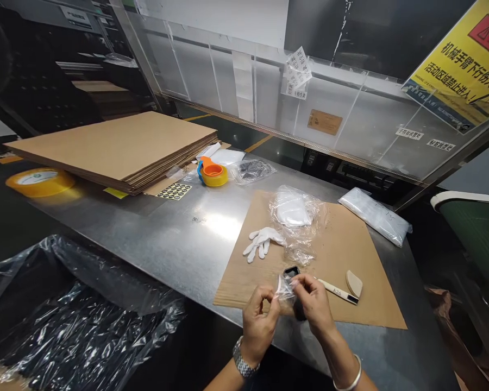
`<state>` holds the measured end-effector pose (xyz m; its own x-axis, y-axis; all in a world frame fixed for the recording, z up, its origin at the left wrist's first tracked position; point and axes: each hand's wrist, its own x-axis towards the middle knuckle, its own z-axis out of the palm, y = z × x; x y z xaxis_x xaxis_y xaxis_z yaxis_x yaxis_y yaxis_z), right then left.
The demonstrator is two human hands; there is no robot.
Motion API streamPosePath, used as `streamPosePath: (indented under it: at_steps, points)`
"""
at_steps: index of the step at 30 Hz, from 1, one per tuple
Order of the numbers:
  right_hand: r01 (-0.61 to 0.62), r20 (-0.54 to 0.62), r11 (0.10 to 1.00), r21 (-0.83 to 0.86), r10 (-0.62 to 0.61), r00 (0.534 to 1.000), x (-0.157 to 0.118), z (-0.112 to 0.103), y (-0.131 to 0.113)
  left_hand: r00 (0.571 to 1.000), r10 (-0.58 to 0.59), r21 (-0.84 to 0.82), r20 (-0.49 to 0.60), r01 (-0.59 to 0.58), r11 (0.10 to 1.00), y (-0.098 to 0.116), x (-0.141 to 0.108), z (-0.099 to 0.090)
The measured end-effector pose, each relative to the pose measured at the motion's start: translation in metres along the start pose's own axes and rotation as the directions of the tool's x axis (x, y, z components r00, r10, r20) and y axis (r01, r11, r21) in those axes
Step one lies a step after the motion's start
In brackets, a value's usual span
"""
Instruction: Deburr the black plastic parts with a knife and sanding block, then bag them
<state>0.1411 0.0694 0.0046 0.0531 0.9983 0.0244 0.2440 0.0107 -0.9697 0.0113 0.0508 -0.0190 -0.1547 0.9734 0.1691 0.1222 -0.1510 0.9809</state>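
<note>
A small clear plastic bag is stretched between my two hands near the table's front edge. My left hand, with a metal watch at the wrist, pinches its left side. My right hand, wearing a bangle, pinches the right side. Just beyond them lies a small dark square-framed object. A dark rounded thing beside my right hand is partly hidden. To the right rest a pale stick marked A26 and a beige wedge-shaped piece. A white glove lies on the cardboard sheet.
Clear bags with white contents lie behind the glove. Stacked cardboard, a tape roll and a tape dispenser stand at left. A plastic-wrapped pack is at right. A black-lined bin sits below left.
</note>
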Motion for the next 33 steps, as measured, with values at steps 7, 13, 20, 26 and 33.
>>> streamPosePath:
  at_steps: [7, 13, 20, 26, 33]
  points:
    - [0.236, 0.098, 0.915, -0.328, -0.216, 0.971, -0.009, 0.012, -0.009, 0.980, 0.193, 0.345, -0.056, -0.163, 0.924, -0.007, 0.001, -0.004]
    - [0.256, 0.124, 0.816, -0.518, -0.225, 0.966, -0.016, -0.001, 0.001, 0.923, 0.375, 0.543, -0.081, -0.275, 0.793, -0.024, 0.025, -0.028]
    - [-0.048, -0.090, 0.788, -0.613, -0.010, 0.996, -0.041, -0.037, 0.045, 0.923, 0.383, 0.614, 0.033, -0.321, 0.721, -0.042, 0.016, -0.029]
    - [-0.078, 0.142, 0.910, -0.407, 0.148, 0.979, -0.073, -0.053, 0.031, 0.938, 0.252, 0.554, 0.237, -0.343, 0.759, -0.027, -0.011, -0.023]
    - [-0.377, 0.207, 0.898, 0.226, 0.334, 0.920, -0.097, -0.055, 0.015, 0.969, 0.247, 0.505, 0.023, -0.225, 0.834, -0.029, 0.060, -0.058]
